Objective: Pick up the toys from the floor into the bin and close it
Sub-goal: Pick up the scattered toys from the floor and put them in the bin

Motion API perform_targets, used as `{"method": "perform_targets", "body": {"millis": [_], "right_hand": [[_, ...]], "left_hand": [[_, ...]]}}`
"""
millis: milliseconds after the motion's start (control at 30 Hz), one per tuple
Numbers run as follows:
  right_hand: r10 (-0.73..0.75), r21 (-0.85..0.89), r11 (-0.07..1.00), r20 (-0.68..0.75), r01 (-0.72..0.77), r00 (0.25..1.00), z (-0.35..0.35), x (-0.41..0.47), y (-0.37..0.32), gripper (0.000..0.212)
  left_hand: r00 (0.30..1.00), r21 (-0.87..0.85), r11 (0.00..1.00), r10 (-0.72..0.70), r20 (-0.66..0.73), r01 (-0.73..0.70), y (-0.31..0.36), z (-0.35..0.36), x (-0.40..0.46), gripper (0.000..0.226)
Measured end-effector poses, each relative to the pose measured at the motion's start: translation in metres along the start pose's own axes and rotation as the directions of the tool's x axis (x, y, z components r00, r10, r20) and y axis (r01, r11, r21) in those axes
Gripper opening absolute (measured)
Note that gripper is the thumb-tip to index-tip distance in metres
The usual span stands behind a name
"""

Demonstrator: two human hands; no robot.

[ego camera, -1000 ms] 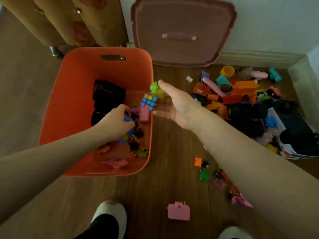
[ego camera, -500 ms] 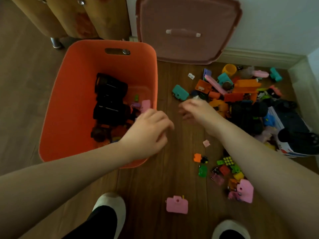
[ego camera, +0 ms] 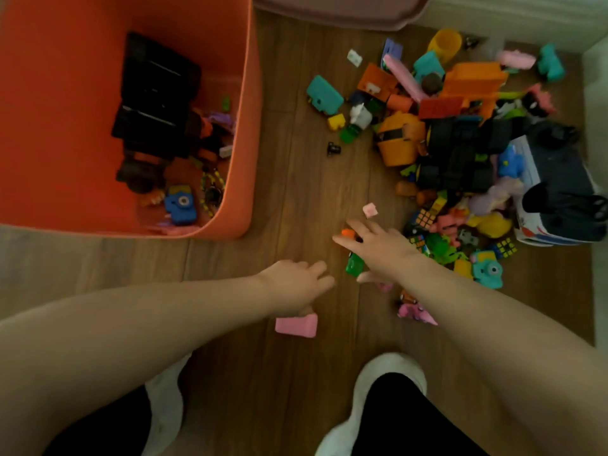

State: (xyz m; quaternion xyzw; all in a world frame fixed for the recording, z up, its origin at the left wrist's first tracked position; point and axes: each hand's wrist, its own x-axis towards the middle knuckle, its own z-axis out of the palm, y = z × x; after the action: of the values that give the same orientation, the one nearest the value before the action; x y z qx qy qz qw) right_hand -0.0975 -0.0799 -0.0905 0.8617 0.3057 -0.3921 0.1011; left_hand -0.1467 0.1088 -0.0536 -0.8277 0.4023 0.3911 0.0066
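**Both hands down among the strays, bin waiting at the left**

The orange bin [ego camera: 243, 126] stands open on the wooden floor [ego camera: 296, 179], set just beside the mess so each toy has only a short trip. It already holds a black toy [ego camera: 154, 100] and a blue camera toy [ego camera: 181, 205], among smaller bits. Its lid [ego camera: 339, 11] lies at the top of the view near the wall, out of the way, since closing comes last.

The big heap [ego camera: 460, 139] sits to the right, against the corner, and looks barely touched. A few pieces lie apart from it, nearer the person's feet, and those are what the hands have gone for.

The right hand [ego camera: 378, 251] is spread, fingers straight, low over a green toy [ego camera: 354, 265] and an orange piece [ego camera: 347, 232]; it grips nothing so far as I can see. The left hand [ego camera: 296, 284] hangs just above a pink toy [ego camera: 296, 325], fingers loosely bent; whether it touches the toy I cannot tell, as the hand covers the top edge.

Most of the job, I judge, remains.
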Motion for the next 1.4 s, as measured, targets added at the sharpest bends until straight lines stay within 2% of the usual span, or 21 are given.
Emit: {"method": "perform_targets", "body": {"millis": [167,267,400,500,567,633,700,733,767,833,933,1000,1033,1067,1133,1200,1267,1300,1333,1400], "right_hand": [[-0.041,-0.088,0.996,-0.061,0.035,0.997,0.022,0.001,-0.009,0.084],[-0.032,-0.027,0.999,-0.092,0.03,0.995,0.024,0.001,-0.014,0.073],[-0.001,0.084,0.996,-0.099,0.009,0.995,0.024,0.0,-0.014,0.047],[0.064,0.177,0.983,-0.098,-0.046,0.993,0.02,0.001,-0.009,0.042],[0.123,0.345,0.934,-0.075,-0.09,0.99,0.018,0.002,-0.005,0.032],[0.191,0.601,0.792,-0.077,-0.107,0.979,0.011,0.001,-0.001,0.022],[0.278,0.783,0.616,-0.114,-0.086,0.954,-0.003,-0.002,0.003,0.02],[0.323,0.847,0.529,-0.132,-0.063,0.937,-0.014,-0.004,0.004,0.02],[0.36,0.898,0.438,-0.137,-0.038,0.923,-0.027,-0.007,0.004,0.019],[0.379,0.971,0.231,-0.141,0.054,0.915,-0.056,-0.011,0.002,0.02],[0.432,0.968,-0.135,-0.136,0.213,0.891,-0.112,-0.02,-0.011,0.014],[0.441,0.913,-0.255,-0.182,0.318,0.879,-0.152,-0.025,-0.025,0.01],[0.433,0.889,-0.276,-0.224,0.365,0.873,-0.172,-0.025,-0.032,0.011],[0.423,0.876,-0.268,-0.266,0.4,0.866,-0.19,-0.024,-0.041,0.011],[0.417,0.889,-0.169,-0.326,0.425,0.848,-0.22,-0.021,-0.061,0.014],[0.394,0.909,-0.07,-0.354,0.411,0.848,-0.242,-0.012,-0.08,0.018],[0.362,0.924,0.006,-0.358,0.381,0.861,-0.256,-0.001,-0.095,0.019],[0.355,0.927,0.065,-0.367,0.369,0.86,-0.262,0.005,-0.102,0.018],[0.351,0.924,0.152,-0.383,0.351,0.855,-0.265,0.01,-0.108,0.02],[0.317,0.878,0.376,-0.422,0.295,0.85,-0.269,0.013,-0.112,0.032]], "left_hand": [[0.994,-0.076,0.995,-0.06,0.089,0.067,0.01,0.038,0.01,0.089],[0.989,-0.064,0.993,-0.096,0.113,0.104,0.013,0.049,0.01,0.081],[0.989,-0.05,0.992,-0.111,0.095,0.116,0.017,0.054,0.012,0.061],[0.984,-0.056,0.986,-0.15,0.093,0.155,0.01,0.047,0.013,0.064],[0.983,-0.12,0.977,-0.166,0.084,0.175,0.007,0.031,0.012,0.066],[0.983,-0.247,0.952,-0.183,0.005,0.178,0.009,0.005,0.009,0.063],[0.968,-0.33,0.938,-0.172,-0.183,0.104,0.013,-0.029,0.0,0.061],[0.931,-0.334,0.942,-0.147,-0.334,0.029,0.013,-0.048,-0.007,0.058],[0.863,-0.327,0.943,-0.115,-0.493,-0.061,0.011,-0.067,-0.016,0.054],[0.721,-0.333,0.923,-0.097,-0.686,-0.193,0.002,-0.105,-0.038,0.047],[0.581,-0.39,0.905,-0.228,-0.781,-0.169,-0.031,-0.14,-0.071,0.044],[0.503,-0.534,0.842,-0.427,-0.751,-0.082,-0.057,-0.149,-0.089,0.039],[0.481,-0.653,0.755,-0.55,-0.683,-0.063,-0.071,-0.148,-0.094,0.032],[0.472,-0.784,0.616,-0.672,-0.571,-0.071,-0.085,-0.144,-0.097,0.027],[0.459,-0.945,0.317,-0.829,-0.319,-0.086,-0.112,-0.125,-0.102,0.028],[0.461,-0.986,0.165,-0.877,-0.134,0.028,-0.14,-0.098,-0.106,0.034],[0.474,-0.965,0.113,-0.881,0.012,0.235,-0.16,-0.07,-0.111,0.042],[0.486,-0.935,0.125,-0.872,0.055,0.33,-0.169,-0.06,-0.115,0.047],[0.503,-0.908,0.168,-0.863,0.052,0.383,-0.174,-0.053,-0.118,0.05],[0.529,-0.895,0.275,-0.847,-0.052,0.352,-0.173,-0.052,-0.12,0.049]]}}
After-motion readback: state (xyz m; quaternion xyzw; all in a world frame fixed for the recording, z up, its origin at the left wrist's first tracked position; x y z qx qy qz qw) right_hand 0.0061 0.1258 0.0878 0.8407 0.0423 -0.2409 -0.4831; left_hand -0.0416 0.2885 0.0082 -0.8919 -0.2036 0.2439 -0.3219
